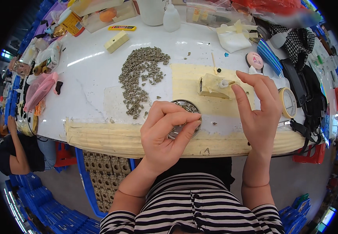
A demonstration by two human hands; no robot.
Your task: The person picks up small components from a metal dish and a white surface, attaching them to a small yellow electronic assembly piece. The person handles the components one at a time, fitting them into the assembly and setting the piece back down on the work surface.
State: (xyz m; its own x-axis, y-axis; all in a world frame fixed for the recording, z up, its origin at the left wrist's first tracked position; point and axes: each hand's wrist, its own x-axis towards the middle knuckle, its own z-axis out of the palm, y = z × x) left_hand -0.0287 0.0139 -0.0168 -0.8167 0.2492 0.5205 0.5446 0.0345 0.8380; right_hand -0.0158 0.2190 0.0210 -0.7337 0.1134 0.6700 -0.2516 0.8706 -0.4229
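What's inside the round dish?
Small, metallic-looking bits show inside the round dish. The left hand covers part of it, so what lies there can't be seen.

The head view looks from the person's own head, through the left one of two wide fisheye cameras worn side by side. It faces down and a little forward: the black-and-white striped shirt (pixel 215 201) is near, at the lower edge, and the glossy white surface (pixel 89 85) extends away toward the top. The bare left hand (pixel 169 134) and the bare right hand (pixel 256 107) appear large. Straight edges bend toward the dark, rounded border.
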